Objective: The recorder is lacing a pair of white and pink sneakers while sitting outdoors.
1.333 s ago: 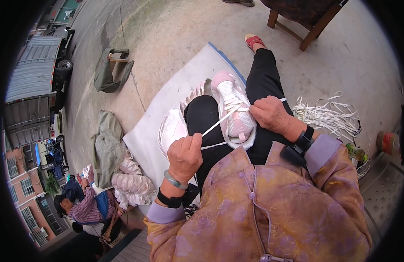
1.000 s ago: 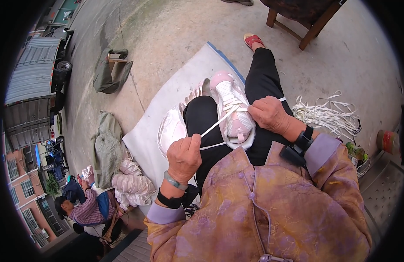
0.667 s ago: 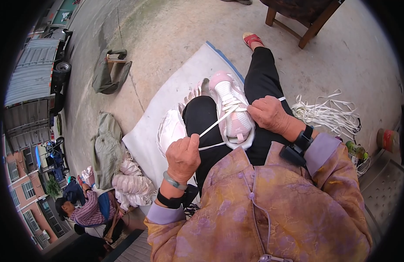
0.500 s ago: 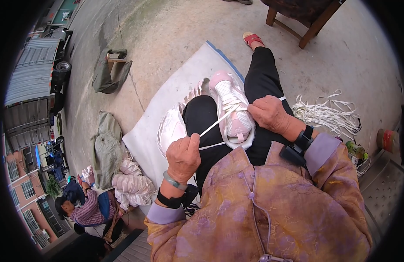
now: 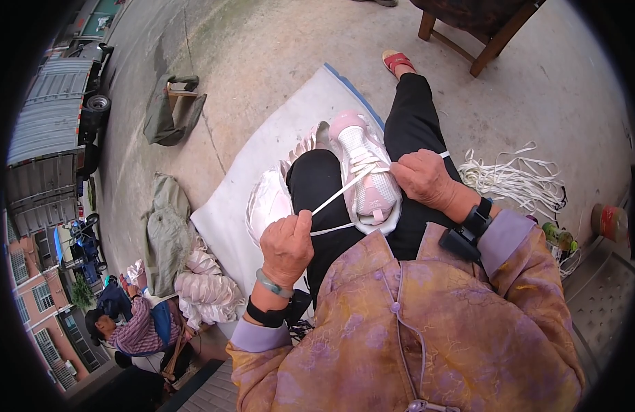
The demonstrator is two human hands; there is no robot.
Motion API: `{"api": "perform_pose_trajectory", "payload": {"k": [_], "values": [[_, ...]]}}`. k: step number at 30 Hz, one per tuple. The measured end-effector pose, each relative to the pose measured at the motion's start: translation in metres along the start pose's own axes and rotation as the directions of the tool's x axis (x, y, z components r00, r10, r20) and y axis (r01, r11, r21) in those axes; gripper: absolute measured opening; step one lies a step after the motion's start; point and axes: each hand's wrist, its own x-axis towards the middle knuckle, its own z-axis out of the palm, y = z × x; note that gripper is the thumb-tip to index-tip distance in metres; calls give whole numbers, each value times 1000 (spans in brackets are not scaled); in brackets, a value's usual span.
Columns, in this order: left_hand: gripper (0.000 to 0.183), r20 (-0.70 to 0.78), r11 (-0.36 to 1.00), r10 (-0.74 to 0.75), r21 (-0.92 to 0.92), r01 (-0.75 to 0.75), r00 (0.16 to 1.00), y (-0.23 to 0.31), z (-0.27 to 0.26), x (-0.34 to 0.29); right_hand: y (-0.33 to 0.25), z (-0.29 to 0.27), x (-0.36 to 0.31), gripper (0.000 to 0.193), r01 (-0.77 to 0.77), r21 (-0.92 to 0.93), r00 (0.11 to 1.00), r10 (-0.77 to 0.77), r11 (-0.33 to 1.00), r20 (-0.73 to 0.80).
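Observation:
A pink and white sneaker (image 5: 371, 196) rests between my thighs, its toe pointing away from me. White lacing crosses its upper part. My left hand (image 5: 287, 248) is closed on a white shoelace (image 5: 329, 200), which runs taut from the shoe down to my fist; a loose length trails behind that hand. At the right side of the shoe, my right hand (image 5: 423, 180) is closed on the other end of the lace, and a bit of white shows past its knuckles. Both fists hide the lace ends inside them.
A white sheet (image 5: 252, 154) lies under my legs, with more pink-white shoes (image 5: 268, 199) left of my knee. White laces (image 5: 513, 178) are heaped on the right. A co-worker (image 5: 142, 329) sits at lower left beside piled shoes (image 5: 208, 295). A wooden chair (image 5: 479, 55) stands ahead.
My hands and the taut lace stay almost where they were. At lower left the co-worker's arms have shifted slightly.

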Motion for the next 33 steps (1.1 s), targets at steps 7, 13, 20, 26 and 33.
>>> {"api": "perform_pose_trajectory", "payload": {"k": [7,13,20,26,33], "values": [[22,8,1000,-3,-2,3,1000,0,0,-2,-1,-1,0,8,-10,10,1000,10,1000,-4],[22,17,1000,-13,0,13,1000,-1,2,-3,-1,0,0,7,-16,17,1000,16,1000,-8],[23,26,1000,-22,-10,23,999,-6,9,-4,3,3,3,9,-24,25,1000,24,999,-17],[12,212,996,-69,-42,80,975,-2,37,-29,2,6,0,14,-12,24,999,11,1000,39],[7,296,976,-214,37,213,931,7,41,-31,-2,1,-5,11,-28,7,995,27,1000,99]]}}
